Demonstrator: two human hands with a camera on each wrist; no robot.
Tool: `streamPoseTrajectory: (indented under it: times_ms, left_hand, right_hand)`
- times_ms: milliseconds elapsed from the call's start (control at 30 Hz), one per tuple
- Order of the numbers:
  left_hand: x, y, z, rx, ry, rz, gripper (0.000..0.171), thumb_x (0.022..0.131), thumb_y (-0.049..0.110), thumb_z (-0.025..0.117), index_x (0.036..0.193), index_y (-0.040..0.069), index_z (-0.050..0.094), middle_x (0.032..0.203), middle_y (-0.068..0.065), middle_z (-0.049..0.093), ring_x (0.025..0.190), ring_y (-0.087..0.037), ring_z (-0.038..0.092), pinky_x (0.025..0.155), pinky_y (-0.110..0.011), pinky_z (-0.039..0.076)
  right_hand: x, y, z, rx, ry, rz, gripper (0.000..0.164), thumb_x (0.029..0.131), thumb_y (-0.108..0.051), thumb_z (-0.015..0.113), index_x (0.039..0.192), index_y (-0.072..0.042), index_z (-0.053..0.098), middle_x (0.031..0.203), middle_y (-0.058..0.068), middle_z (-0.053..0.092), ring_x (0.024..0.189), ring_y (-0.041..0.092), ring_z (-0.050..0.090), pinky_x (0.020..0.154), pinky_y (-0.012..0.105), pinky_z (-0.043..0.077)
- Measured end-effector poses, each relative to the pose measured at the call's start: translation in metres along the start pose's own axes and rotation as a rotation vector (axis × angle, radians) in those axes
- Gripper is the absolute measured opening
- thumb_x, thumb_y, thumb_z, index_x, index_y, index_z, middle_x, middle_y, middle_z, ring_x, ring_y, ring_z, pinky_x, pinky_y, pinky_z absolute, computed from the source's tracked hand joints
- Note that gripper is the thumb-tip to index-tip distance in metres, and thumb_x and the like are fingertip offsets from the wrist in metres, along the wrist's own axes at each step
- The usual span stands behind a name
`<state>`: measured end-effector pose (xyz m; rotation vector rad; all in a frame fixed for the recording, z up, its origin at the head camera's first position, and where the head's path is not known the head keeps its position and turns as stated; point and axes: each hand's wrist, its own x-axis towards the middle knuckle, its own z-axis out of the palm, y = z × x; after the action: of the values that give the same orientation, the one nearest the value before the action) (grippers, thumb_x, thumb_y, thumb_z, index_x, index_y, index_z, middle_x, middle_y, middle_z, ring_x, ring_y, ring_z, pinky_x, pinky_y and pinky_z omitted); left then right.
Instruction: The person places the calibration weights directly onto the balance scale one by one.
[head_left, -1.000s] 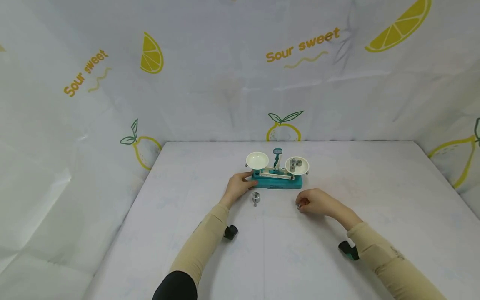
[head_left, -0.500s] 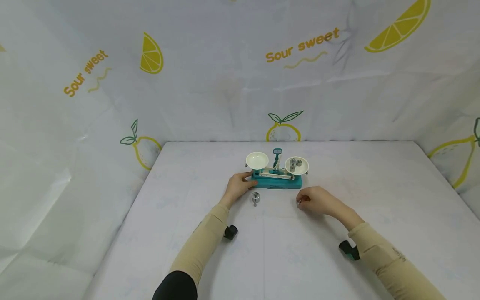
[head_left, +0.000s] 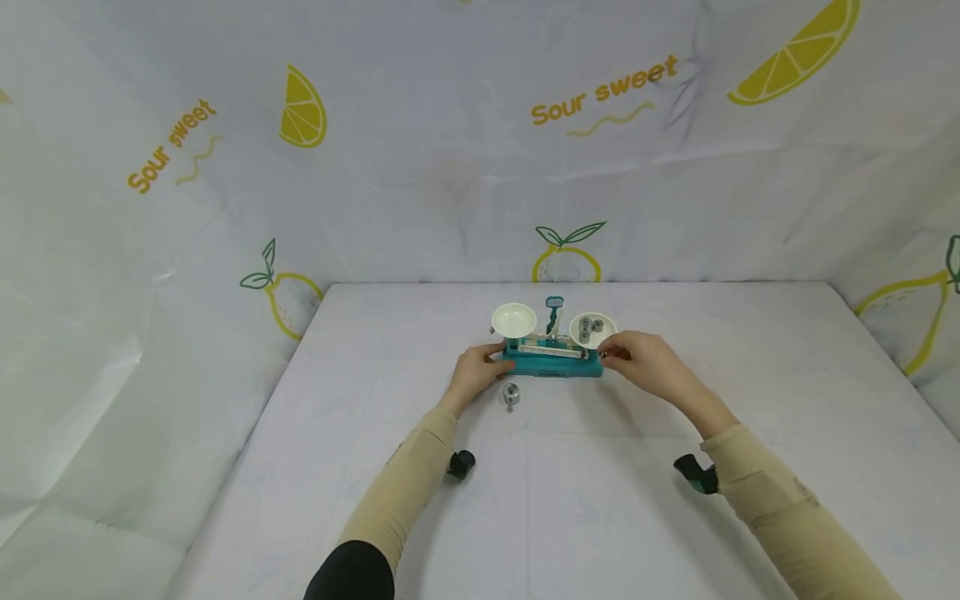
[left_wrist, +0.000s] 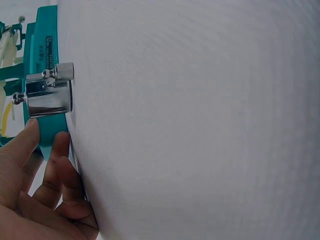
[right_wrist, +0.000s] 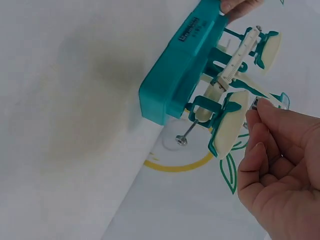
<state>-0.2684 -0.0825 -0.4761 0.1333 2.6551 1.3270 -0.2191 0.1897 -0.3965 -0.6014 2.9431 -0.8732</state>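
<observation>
A teal balance scale [head_left: 555, 365] with two cream pans stands on the white table. My left hand [head_left: 474, 373] grips the left end of its base, thumb at the front and fingers behind. My right hand [head_left: 648, 362] is raised beside the right pan [head_left: 597, 341], pinching a small metal weight [right_wrist: 255, 103] between thumb and forefinger, mostly covered by the fingertips. Several metal weights [head_left: 585, 330] stand in that pan. The left pan [head_left: 514, 321] holds nothing. In front of the base stand a larger chrome weight [left_wrist: 50, 102] and a smaller weight [left_wrist: 65, 71].
The white table [head_left: 570, 500] reaches back to a white sheet [head_left: 420, 183] printed with lemons and words. Black wrist cameras [head_left: 461, 464] sit under both forearms. A slanted ruler beam [right_wrist: 240, 55] runs across the scale between the pans.
My right hand has lifted off the table with the small weight and moved up and away to the right pan. The left hand and the scale have stayed still.
</observation>
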Motion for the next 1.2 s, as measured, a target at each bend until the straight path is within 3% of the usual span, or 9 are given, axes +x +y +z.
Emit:
streamPoseTrajectory:
  times_ms: [133,500,733,1200]
  left_hand:
    - [0.0,0.0,0.0,-0.007,0.001,-0.002,0.049,0.084,0.03,0.068,0.13,0.016,0.056,0.078,-0.007,0.071,0.069,-0.009,0.061,0.073,-0.025,0.047]
    - [-0.001,0.002,0.0,-0.025,-0.009,-0.015,0.05,0.085,0.03,0.068,0.13,0.016,0.055,0.08,-0.008,0.072,0.07,-0.01,0.062,0.072,-0.024,0.046]
    - [-0.001,0.001,-0.001,-0.026,-0.008,0.0,0.05,0.084,0.03,0.068,0.13,0.015,0.055,0.078,-0.008,0.071,0.068,-0.01,0.06,0.067,-0.022,0.044]
    - [-0.002,0.0,-0.001,-0.032,-0.01,0.006,0.049,0.085,0.029,0.068,0.13,0.014,0.055,0.08,-0.008,0.071,0.066,-0.009,0.058,0.062,-0.02,0.041]
  right_hand:
    - [0.008,-0.003,-0.005,-0.004,0.058,0.03,0.02,0.088,-0.007,0.061,0.104,0.003,0.066,0.092,0.016,0.068,0.082,0.025,0.062,0.072,0.041,0.051]
    - [0.024,-0.005,-0.003,-0.037,0.091,0.082,0.021,0.088,-0.007,0.06,0.105,0.006,0.065,0.094,0.021,0.066,0.084,0.03,0.061,0.074,0.044,0.05]
    - [0.03,-0.004,-0.001,-0.065,0.079,0.129,0.019,0.087,-0.008,0.062,0.097,0.006,0.066,0.088,0.021,0.066,0.079,0.029,0.061,0.068,0.041,0.049]
    - [0.036,-0.002,0.004,-0.028,0.065,0.19,0.022,0.087,-0.013,0.061,0.1,0.004,0.066,0.091,0.019,0.067,0.078,0.026,0.058,0.068,0.038,0.049]
